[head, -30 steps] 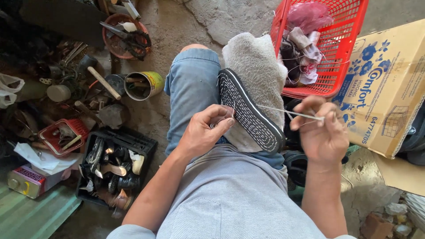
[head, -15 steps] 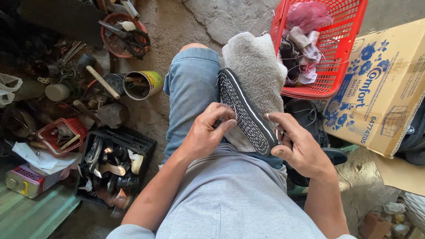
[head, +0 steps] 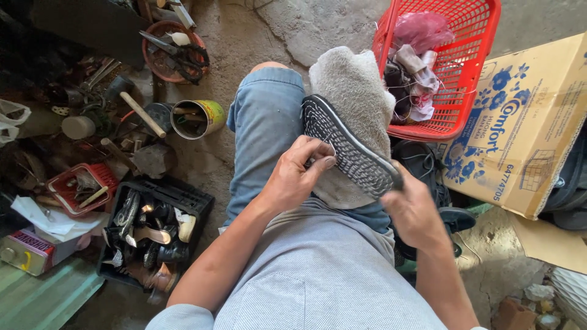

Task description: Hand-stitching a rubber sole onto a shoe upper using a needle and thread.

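A person's left hand [head: 293, 180] pinched the black, knobbly-treaded rubber sole of a shoe [head: 348, 146] propped on a grey towel [head: 354, 85] across the lap, the right hand [head: 413, 211] closed at its heel end, the edge work apparently unfinished.

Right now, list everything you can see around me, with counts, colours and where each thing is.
shoe: one, black patterned sole facing up, on the lap
towel: one, grey, under the shoe over the knee
basket: one, red plastic, upper right, holding cloth scraps
cardboard box: one, tan with blue flowers, right
tin can: one, yellow-green, on its side left of the knee
hammer: one, wooden handle, left
scissors: one pair, dark, in a round dish, upper left
black crate: one, lower left, holding shoe parts
left hand: grips the sole's edge
right hand: at the shoe's near end
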